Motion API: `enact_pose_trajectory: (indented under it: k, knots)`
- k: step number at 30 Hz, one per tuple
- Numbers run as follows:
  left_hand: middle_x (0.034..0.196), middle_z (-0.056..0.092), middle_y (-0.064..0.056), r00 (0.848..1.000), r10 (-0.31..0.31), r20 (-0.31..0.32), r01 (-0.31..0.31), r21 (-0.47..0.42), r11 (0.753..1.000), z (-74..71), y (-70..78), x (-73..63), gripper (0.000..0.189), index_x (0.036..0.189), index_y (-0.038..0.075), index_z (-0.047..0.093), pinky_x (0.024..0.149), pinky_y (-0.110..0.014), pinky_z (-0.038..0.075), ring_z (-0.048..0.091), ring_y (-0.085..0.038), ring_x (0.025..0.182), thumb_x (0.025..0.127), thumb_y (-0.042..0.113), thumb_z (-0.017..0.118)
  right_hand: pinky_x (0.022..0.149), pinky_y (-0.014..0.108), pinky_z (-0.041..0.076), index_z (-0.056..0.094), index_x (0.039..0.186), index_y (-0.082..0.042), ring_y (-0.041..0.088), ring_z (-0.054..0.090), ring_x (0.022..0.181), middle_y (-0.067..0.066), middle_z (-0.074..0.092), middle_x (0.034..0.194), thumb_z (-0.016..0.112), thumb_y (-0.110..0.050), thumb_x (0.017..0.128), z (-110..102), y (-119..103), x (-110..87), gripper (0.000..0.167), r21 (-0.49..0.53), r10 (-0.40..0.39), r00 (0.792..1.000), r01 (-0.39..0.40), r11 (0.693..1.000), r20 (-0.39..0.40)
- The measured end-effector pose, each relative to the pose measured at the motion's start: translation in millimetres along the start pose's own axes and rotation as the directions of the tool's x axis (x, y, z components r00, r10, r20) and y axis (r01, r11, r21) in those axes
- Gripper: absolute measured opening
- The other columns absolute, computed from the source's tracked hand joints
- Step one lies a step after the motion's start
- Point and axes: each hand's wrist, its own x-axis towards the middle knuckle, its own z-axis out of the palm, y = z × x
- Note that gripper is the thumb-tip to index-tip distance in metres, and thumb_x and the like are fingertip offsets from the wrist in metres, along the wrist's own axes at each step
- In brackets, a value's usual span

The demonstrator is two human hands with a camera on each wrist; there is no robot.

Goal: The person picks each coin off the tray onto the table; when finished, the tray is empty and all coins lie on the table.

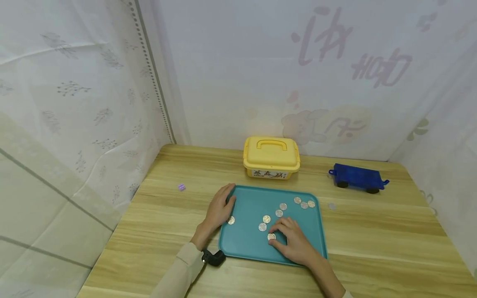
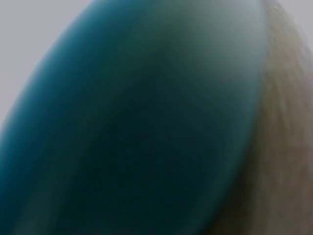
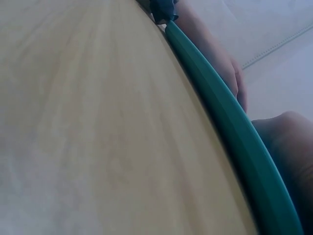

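A teal tray (image 1: 246, 246) lies on the table with several round coins on it. My right hand (image 1: 294, 244) is over the tray's lower right part, thumb and index finger pinching a coin (image 1: 271, 236) at its edges. Two coins (image 1: 264, 222) lie just beyond those fingertips, and more coins (image 1: 304, 205) sit toward the far right corner. My left hand (image 1: 220, 209) rests along the tray's left rim, fingers fairly straight toward the far corner. Close beside it, inside the tray, is another coin (image 1: 231, 220). The left wrist view is a teal blur and hides that hand's fingers.
Behind the tray stands a yellow lidded box (image 1: 272, 155) with a handle. A blue toy wagon (image 1: 357, 177) is at the back right. One pale disc (image 1: 332, 206) lies right of the tray, and a small purple block (image 1: 181, 187) lies to the left. Fabric walls border the table.
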Motion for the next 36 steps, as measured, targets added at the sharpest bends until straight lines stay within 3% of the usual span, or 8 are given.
enact_pose_trajectory:
  k: [5, 13, 19, 27, 36]
  knots:
    - [0.152, 0.046, -0.017, 1.000, 0.014, -0.014, -0.014, 0.014, 1.000, 1.3, -0.5, -0.7, 0.048, 0.148, 0.002, 0.045, 0.117, -0.053, 0.035, 0.041, -0.035, 0.143, 0.103, 0.015, 0.052, 0.092, 0.039, 0.043, 0.064, 0.098, -0.033, 0.003, 0.050, 0.102, -0.022, 0.058, 0.103, 0.082, -0.028, 0.083, 1.6, 1.0, -0.4, 0.024, 0.011, 0.010, 1.000, -0.010, 1.000, -0.010]
    - [0.153, 0.045, -0.016, 1.000, 0.003, -0.004, -0.003, 0.008, 1.000, 2.0, -1.3, -2.3, 0.047, 0.149, 0.003, 0.045, 0.118, -0.053, 0.035, 0.040, -0.034, 0.144, 0.103, 0.015, 0.052, 0.075, 0.025, 0.038, 0.071, 0.106, -0.025, -0.001, 0.051, 0.086, -0.021, 0.063, 0.093, 0.077, -0.021, 0.087, 6.0, 5.2, -0.3, 0.020, 0.027, -0.060, 0.995, 0.062, 0.998, -0.082]
    - [0.153, 0.045, -0.018, 1.000, 0.004, -0.006, -0.004, 0.002, 1.000, 0.9, 0.4, -1.4, 0.047, 0.148, 0.003, 0.045, 0.118, -0.054, 0.035, 0.040, -0.035, 0.143, 0.103, 0.015, 0.052, 0.075, 0.026, 0.040, 0.074, 0.110, -0.022, -0.001, 0.051, 0.088, -0.020, 0.065, 0.094, 0.082, -0.023, 0.082, 5.1, 5.8, -0.2, 0.028, -0.012, -0.087, 0.991, 0.086, 0.996, -0.100]
    - [0.152, 0.046, -0.019, 1.000, 0.014, -0.009, -0.014, -0.002, 1.000, 1.5, -1.3, -0.7, 0.047, 0.148, 0.001, 0.046, 0.118, -0.054, 0.034, 0.040, -0.037, 0.143, 0.102, 0.012, 0.053, 0.074, 0.025, 0.039, 0.073, 0.104, -0.023, -0.002, 0.049, 0.085, -0.020, 0.061, 0.089, 0.082, -0.028, 0.082, 3.5, 2.3, 1.0, 0.025, -0.026, -0.057, 0.994, 0.055, 0.998, -0.093]
    - [0.152, 0.046, -0.018, 1.000, 0.010, -0.008, -0.010, 0.004, 1.000, 0.8, 0.0, -0.2, 0.047, 0.148, 0.002, 0.046, 0.118, -0.053, 0.035, 0.041, -0.036, 0.143, 0.103, 0.013, 0.053, 0.075, 0.021, 0.048, 0.072, 0.100, -0.022, 0.001, 0.053, 0.088, -0.017, 0.064, 0.095, 0.084, -0.026, 0.080, 3.0, 1.4, 2.0, 0.023, 0.032, -0.047, 0.985, 0.052, 0.998, -0.163]
